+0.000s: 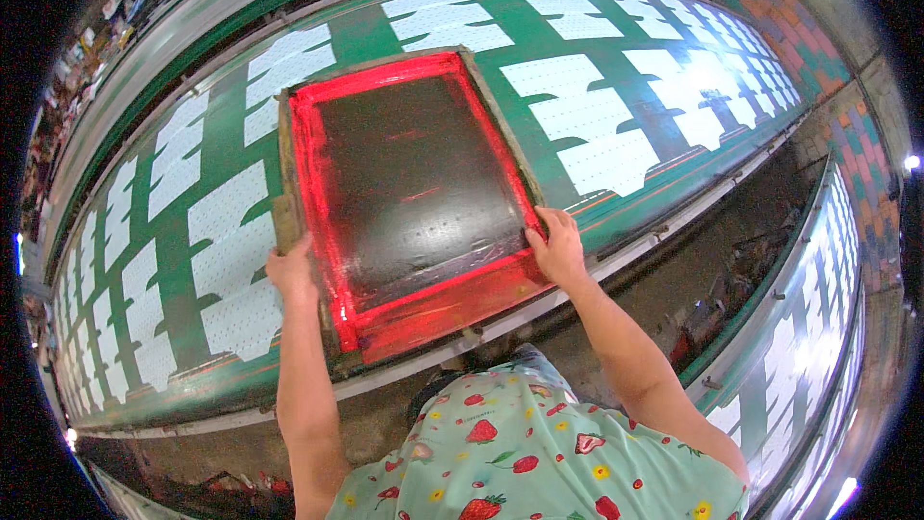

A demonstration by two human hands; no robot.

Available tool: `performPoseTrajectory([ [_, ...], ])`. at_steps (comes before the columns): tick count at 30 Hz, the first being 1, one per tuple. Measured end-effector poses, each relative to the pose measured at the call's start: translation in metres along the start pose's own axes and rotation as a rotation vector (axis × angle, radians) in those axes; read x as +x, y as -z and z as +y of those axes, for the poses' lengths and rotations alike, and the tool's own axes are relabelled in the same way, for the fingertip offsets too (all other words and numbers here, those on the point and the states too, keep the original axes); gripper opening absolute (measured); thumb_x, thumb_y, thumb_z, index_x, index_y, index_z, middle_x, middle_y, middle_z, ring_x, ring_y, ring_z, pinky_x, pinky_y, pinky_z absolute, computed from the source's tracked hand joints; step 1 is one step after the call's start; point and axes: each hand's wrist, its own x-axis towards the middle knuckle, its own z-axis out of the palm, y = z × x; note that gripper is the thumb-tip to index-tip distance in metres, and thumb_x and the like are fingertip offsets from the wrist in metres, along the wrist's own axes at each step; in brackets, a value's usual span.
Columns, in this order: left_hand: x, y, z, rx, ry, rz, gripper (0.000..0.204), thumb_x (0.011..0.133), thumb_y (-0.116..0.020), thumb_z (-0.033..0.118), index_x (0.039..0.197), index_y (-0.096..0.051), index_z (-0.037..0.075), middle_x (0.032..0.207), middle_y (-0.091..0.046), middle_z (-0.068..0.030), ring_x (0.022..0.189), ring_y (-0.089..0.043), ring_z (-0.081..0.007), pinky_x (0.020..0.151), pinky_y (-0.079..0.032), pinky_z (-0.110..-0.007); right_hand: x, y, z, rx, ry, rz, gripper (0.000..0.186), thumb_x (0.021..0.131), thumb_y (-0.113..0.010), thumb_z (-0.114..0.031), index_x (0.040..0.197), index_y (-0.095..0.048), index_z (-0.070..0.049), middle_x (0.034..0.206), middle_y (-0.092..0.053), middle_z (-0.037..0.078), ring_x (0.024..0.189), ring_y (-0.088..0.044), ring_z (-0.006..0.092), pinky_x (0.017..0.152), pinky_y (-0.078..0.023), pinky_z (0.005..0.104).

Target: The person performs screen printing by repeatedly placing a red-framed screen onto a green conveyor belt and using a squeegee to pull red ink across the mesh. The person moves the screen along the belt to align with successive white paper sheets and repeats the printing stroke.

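A screen printing frame (419,183), with a dark mesh and red tape around its inner edges, is over the long green table (486,120). My left hand (292,270) grips the frame's left side near its lower end. On the opposite side my right hand (556,246) is closed around the right edge near the lower corner. White cut pieces (587,125) with small dotted marks lie in rows to both sides. What lies beneath the frame is hidden by it, and I cannot tell whether it rests flat or is slightly raised.
A metal rail (674,221) runs along the table's near edge. Behind me, to the right, a second long table (804,327) carries more white pieces. Another green-edged table (207,14) runs along the far side. Clutter (125,14) stands at the far left.
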Motion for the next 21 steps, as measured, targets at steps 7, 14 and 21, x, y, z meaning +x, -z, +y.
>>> performPoseTrajectory([
  [7, -0.029, -0.049, 0.049, -0.115, -0.019, -0.021, 0.046, 0.089, -0.090, 0.000, 0.127, -0.068, -0.010, 0.118, -0.078, -0.0186, 0.100, -0.076, -0.0264, 0.091, -0.060, -0.041, 0.040, 0.018, 0.090, 0.579, -0.567, -0.153, 0.069, 0.106, -0.078, -0.027, 0.161, -0.054, 0.007, 0.138, -0.076, 0.025, 0.125, -0.074, 0.0297, 0.108, -0.057, 0.0406],
  [14, -0.102, -0.182, 0.031, -0.102, -0.096, 0.001, 0.046, 0.090, -0.089, -0.001, 0.130, -0.067, -0.010, 0.123, -0.078, -0.0176, 0.103, -0.075, -0.0261, 0.095, -0.059, -0.040, 0.094, 0.091, 0.198, 0.528, -0.517, -0.114, 0.065, 0.103, -0.081, -0.031, 0.156, -0.062, 0.001, 0.142, -0.073, 0.026, 0.132, -0.070, 0.0353, 0.114, -0.053, 0.0438],
  [21, -0.192, -0.330, -0.011, -0.121, -0.009, 0.047, 0.041, 0.089, -0.090, -0.001, 0.125, -0.071, -0.007, 0.116, -0.079, -0.0140, 0.099, -0.075, -0.0243, 0.092, -0.058, -0.040, 0.140, 0.173, 0.344, 0.297, -0.439, -0.080, 0.061, 0.100, -0.084, -0.031, 0.149, -0.068, 0.000, 0.144, -0.070, 0.026, 0.137, -0.065, 0.0381, 0.119, -0.050, 0.0453],
])
